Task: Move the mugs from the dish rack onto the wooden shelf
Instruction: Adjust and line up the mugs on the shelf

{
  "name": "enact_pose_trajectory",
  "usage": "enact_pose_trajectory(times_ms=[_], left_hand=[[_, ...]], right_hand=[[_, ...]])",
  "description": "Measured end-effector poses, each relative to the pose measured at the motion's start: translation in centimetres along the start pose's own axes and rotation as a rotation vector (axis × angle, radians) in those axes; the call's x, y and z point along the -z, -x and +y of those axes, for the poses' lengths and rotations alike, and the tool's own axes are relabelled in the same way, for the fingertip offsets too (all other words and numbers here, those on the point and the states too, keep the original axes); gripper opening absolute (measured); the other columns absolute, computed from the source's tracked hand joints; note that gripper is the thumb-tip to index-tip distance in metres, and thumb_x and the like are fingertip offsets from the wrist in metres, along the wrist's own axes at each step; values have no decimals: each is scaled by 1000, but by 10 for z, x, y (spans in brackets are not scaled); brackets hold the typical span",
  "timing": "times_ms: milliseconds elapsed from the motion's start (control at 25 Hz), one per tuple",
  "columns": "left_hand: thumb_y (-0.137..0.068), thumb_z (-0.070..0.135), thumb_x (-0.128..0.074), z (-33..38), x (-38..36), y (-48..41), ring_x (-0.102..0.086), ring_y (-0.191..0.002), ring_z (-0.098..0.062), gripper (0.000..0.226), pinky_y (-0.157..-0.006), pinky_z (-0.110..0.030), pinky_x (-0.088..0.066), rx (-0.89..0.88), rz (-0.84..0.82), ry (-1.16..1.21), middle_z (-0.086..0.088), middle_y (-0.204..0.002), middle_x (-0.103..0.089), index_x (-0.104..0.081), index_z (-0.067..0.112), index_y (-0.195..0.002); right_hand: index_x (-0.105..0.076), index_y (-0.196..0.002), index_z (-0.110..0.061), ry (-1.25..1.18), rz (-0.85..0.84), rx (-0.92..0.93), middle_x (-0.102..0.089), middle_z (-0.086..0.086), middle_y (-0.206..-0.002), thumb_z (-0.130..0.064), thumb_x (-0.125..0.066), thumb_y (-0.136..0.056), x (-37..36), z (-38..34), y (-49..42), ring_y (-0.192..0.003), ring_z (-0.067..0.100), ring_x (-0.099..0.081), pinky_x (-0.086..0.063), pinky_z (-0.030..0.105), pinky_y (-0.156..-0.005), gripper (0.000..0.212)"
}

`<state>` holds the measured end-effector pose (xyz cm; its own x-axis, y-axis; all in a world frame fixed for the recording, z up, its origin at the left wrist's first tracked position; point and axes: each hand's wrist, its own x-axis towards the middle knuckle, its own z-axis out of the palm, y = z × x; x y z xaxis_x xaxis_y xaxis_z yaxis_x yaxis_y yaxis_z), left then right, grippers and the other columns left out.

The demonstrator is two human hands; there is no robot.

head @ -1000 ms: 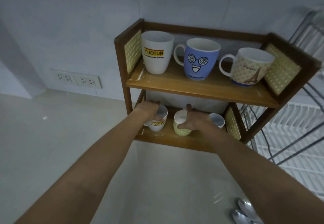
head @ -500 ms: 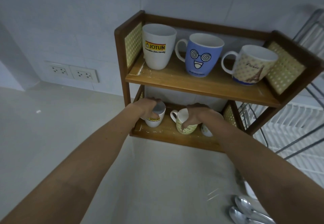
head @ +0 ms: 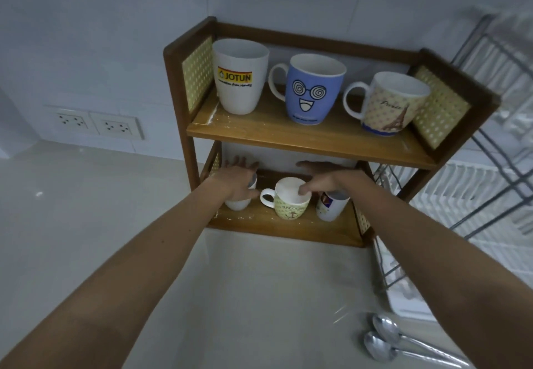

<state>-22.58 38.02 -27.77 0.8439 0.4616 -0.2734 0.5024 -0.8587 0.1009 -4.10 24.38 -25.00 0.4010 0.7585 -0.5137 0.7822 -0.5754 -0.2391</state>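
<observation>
Six mugs are standing upright, mouths up, on the wooden shelf (head: pixel 302 137): three on the top board, three on the lower one. The green mug (head: pixel 290 202) is sitting mid-lower board, its handle pointing left. The left hand (head: pixel 239 178) is spreading open-fingered over the small white mug (head: pixel 238 202), gripping nothing. The right hand (head: pixel 323 179) is hovering loosely open, one fingertip touching the green mug's rim, beside the white printed mug (head: pixel 331 208).
</observation>
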Motion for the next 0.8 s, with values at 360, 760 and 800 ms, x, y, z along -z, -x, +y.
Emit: enact_pose_trajectory(times_ms=[360, 760, 800], left_hand=[[-87, 54, -54, 85, -14, -25, -40, -132, -34, 75, -108, -45, -32, -119, 94, -104, -13, -146, -43, -30, 13, -144], [-83, 50, -63, 86, -16, -28, -52, -121, -33, 73, -96, -45, -48, -85, 79, -2, -15, -136, -52, -39, 10, -138], [-83, 50, -63, 86, -17, -28, -52, -121, -32, 72, -96, -44, -48, -87, 85, -2, -15, -136, -53, -39, 10, -138]], right_hand=[[-39, -138, -26, 212, 79, -44, -48, 9, -138, -32, -63, -86, -14, 49, 16, -120, 29, -49, -46, 35, -91, 58], [-49, -124, -29, 261, 45, 48, -48, 7, -134, -8, -73, -77, -9, 66, 18, -120, 28, -48, -49, 41, -94, 57], [-49, -123, -30, 257, 54, 60, -49, 6, -134, -8, -73, -77, -11, 66, 18, -119, 27, -48, -50, 40, -94, 57]])
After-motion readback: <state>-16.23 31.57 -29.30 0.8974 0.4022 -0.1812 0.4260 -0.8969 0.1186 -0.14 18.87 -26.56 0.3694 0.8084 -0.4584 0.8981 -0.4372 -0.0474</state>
